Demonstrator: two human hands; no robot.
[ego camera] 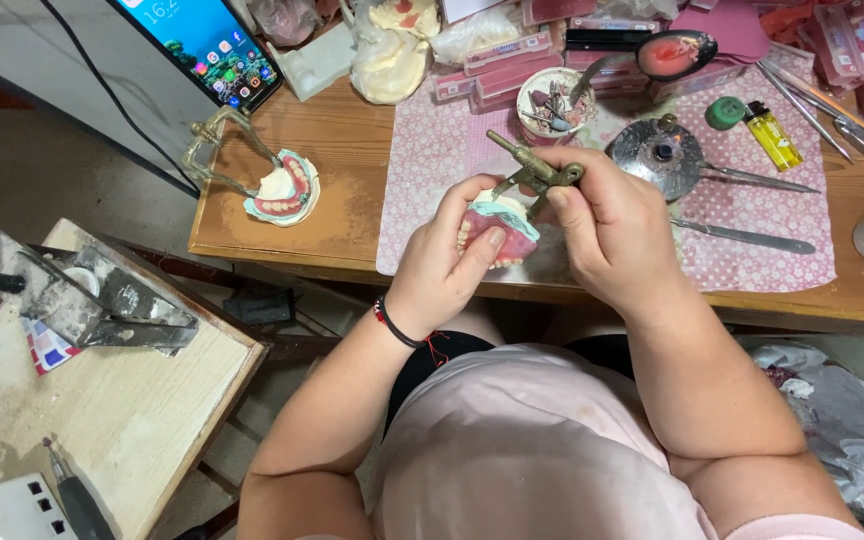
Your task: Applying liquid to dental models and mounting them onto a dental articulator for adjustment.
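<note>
Pink wax denture w/ white teeth on a plaster cast [500,228] sits in a brass hinged articulator frame [537,172], held above the near edge of the wooden worktop [342,180]. Left hand [444,262] is closed around the cast from below-left, thumb on the pink wax. Right hand [607,225] grips the frame from the right, fingers curled shut. Frame's long axis runs up-left, away from the person; both hands touch the piece, approx. equally near.

Two denture models: one [500,228] in the hands, one [284,190] on the table. One lighter [773,136]. One phone [210,45]. One bowl [554,101].
</note>
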